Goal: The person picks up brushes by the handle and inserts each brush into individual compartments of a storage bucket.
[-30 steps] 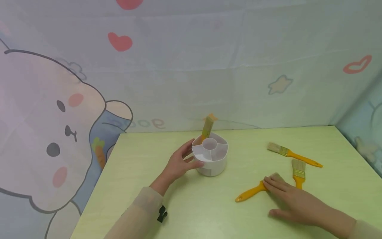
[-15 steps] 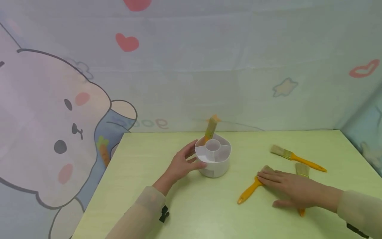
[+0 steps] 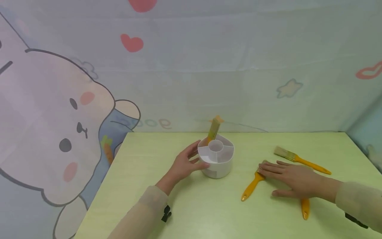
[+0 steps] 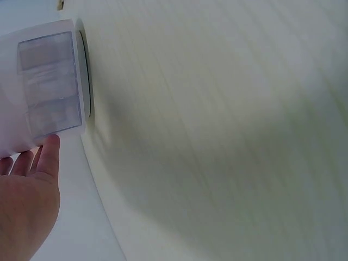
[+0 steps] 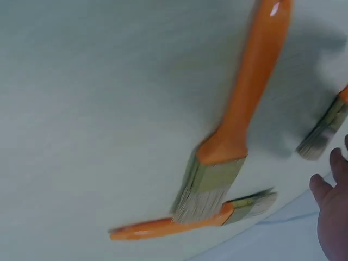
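Note:
A white divided holder (image 3: 217,169) stands on the table, a paintbrush (image 3: 214,129) leaning in its rear left compartment, bristles up. My left hand (image 3: 185,162) holds the holder's left side, thumb at the front and fingers behind. In the left wrist view those fingers (image 4: 50,155) meet its wall beside a clear panel. With fingers extended, my right hand (image 3: 295,179) is over the bristle end of an orange-handled paintbrush (image 3: 250,191); contact cannot be told. Beneath the palm and wrist lies a second paintbrush (image 3: 305,208), mostly hidden in the head view but plain in the right wrist view.
Another orange-handled paintbrush (image 3: 313,166) lies farther back on the right, beyond the right hand. A pale cloth (image 3: 191,66) with cartoon prints hangs behind the light green table (image 3: 215,215).
My right hand has moved slightly away and to the left. The paintbrush at its fingertips has turned, its bristle end swinging farther back. My left hand stays at the holder. The head view has shifted slightly.

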Tool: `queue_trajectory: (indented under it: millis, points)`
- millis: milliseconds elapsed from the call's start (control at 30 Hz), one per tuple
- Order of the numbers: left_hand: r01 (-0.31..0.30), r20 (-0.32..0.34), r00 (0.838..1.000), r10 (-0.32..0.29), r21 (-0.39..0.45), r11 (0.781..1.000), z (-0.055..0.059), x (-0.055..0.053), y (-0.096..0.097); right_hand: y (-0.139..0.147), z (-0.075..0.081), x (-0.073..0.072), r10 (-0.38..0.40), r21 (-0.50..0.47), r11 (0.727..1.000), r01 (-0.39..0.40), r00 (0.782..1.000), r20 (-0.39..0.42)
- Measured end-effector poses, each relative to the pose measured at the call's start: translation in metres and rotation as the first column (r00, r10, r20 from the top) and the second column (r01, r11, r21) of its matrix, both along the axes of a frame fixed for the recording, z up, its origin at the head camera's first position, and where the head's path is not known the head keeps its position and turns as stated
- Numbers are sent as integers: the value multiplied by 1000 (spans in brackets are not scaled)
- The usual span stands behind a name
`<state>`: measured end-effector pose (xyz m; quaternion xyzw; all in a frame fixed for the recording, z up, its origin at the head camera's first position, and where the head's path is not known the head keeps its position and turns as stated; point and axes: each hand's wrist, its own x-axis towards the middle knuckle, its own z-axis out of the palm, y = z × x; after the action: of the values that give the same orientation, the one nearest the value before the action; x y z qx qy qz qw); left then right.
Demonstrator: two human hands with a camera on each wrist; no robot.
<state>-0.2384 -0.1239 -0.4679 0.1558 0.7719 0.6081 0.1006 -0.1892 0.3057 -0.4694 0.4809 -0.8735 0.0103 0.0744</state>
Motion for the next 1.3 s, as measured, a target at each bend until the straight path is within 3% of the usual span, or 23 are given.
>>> queue_trajectory:
  millis: [67, 167, 233, 333, 533, 633, 800, 933, 1067, 1167, 1300]
  points:
    - [-5, -4, 1000, 4, -5, 1000, 0, 0, 0, -7, 3, 9, -113, -20, 993, 116, 987, 118]
    - [-12, -2, 1000, 12, -9, 1000, -1, -1, -1, -22, 8, 22, -240, -30, 966, 258, 929, 281]
    - [-14, 1, 1000, 14, -7, 1000, -1, -1, -1, -32, 11, 30, -284, -47, 947, 319, 895, 345]
    - [-16, -5, 1000, 16, -5, 1000, -1, -1, -2, -43, 12, 37, -310, -62, 931, 359, 872, 380]
    - [-13, -13, 1000, 13, -1, 1000, -1, 0, -3, -55, 5, 37, -365, -7, 918, 396, 851, 378]
    - [-13, -4, 1000, 13, 0, 1000, -1, 0, -2, -56, 0, 33, -373, 28, 922, 387, 863, 342]
    - [-11, -4, 1000, 11, -3, 1000, 0, 0, -1, -49, -5, 27, -331, 30, 942, 335, 904, 270]
    - [-8, -9, 1000, 8, 4, 1000, 1, 0, 0, -35, -7, 20, -234, 18, 971, 236, 944, 233]
    - [-2, -6, 1000, 2, 5, 1000, 1, 0, 1, -21, -9, 11, -95, 42, 995, 91, 989, 110]
    - [0, -8, 1000, 0, 2, 1000, 1, -1, 1, -15, -8, 2, -6, 66, 998, 5, 1000, 13]
    - [-5, -6, 1000, 5, -6, 1000, 0, -2, 1, -13, -5, -7, 58, 77, 996, -55, 997, -44]
